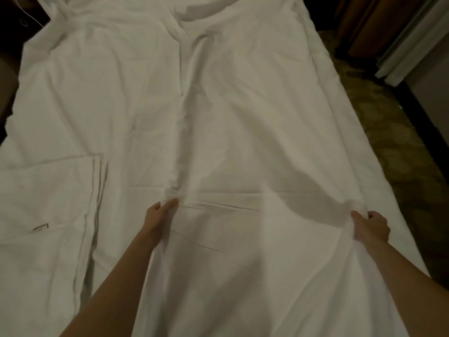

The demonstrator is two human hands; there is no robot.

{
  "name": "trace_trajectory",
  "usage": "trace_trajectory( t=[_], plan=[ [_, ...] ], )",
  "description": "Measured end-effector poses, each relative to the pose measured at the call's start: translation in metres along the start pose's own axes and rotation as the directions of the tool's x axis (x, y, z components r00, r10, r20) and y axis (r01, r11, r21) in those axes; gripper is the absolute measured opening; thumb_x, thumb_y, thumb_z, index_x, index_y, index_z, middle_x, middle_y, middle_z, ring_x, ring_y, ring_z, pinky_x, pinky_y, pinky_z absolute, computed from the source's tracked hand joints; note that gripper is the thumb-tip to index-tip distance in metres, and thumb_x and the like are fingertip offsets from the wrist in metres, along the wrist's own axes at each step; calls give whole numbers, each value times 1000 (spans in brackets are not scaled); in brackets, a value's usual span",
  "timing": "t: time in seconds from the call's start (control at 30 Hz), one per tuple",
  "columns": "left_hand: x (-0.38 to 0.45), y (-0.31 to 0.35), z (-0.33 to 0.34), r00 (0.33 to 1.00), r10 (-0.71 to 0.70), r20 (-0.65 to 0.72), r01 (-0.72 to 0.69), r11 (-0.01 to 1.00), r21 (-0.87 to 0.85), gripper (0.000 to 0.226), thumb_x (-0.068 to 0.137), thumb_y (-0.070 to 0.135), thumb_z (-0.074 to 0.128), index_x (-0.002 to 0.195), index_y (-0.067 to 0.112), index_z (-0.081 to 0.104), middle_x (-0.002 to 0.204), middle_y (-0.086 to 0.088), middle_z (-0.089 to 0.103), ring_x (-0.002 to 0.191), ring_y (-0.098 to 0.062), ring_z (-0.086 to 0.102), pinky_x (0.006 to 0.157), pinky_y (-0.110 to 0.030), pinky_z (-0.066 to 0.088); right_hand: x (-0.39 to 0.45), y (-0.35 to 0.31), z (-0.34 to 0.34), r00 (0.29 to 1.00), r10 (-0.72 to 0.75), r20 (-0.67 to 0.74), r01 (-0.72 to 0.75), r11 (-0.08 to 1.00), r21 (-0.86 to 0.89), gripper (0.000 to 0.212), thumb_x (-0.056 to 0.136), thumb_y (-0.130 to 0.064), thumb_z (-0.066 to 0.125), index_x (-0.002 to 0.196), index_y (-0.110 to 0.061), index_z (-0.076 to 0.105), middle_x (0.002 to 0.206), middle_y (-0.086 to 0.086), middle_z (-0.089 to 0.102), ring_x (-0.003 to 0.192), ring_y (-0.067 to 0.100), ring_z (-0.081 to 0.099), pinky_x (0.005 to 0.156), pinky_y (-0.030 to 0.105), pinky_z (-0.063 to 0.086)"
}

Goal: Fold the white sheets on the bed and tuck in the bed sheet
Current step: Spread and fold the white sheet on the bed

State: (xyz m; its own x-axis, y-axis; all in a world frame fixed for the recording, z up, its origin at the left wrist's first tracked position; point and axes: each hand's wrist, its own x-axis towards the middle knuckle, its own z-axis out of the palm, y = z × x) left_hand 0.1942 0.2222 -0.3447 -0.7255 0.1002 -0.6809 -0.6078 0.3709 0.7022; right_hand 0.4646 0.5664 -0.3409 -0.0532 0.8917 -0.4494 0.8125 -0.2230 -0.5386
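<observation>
One folded sheet (46,215) already lies flat at the near left of the bed (303,98). The left hand (158,215) and right hand (369,224) each have their fingers clenched on a bunched edge of a second white sheet (243,251), stretched between them across the bed's near half. By my judgement the folding is partway done; this sheet needs more folds, and the rumpled bed sheet (109,93) looks not yet tucked.

It was a bedroom, possibly a hotel room: a wide bed (303,122) covered in rumpled white sheets (121,93), with dark patterned carpet (388,132) alongside.
</observation>
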Motion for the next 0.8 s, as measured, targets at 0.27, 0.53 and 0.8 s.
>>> trace_trajectory(
  t=[0.27,0.53,0.8],
  plan=[
    [13,31,27,994,-77,72,67,990,127,57,91,37,60,126,-6,51,115,-18,63,92,-27,61,76,-31,48,18,-30,2,1000,10,-19,-5,972,236,57,87,-40,66,118,7,56,117,22,59,101,35,55,88,41,45],
    [20,22,4,997,70,-30,-64,984,165,41,86,26,69,107,-9,63,91,-15,66,78,-25,63,74,-34,48,32,-19,6,971,-160,-179,194,962,193,42,92,-27,61,65,5,54,69,16,54,68,28,50,71,34,39],
    [60,48,9,973,-202,115,188,975,121,32,85,30,66,101,2,67,98,-18,69,81,-29,65,73,-37,51,71,-55,0,998,46,-33,-48,997,-64,45,92,-37,57,78,6,59,95,21,58,86,35,52,77,39,40]
  ],
)
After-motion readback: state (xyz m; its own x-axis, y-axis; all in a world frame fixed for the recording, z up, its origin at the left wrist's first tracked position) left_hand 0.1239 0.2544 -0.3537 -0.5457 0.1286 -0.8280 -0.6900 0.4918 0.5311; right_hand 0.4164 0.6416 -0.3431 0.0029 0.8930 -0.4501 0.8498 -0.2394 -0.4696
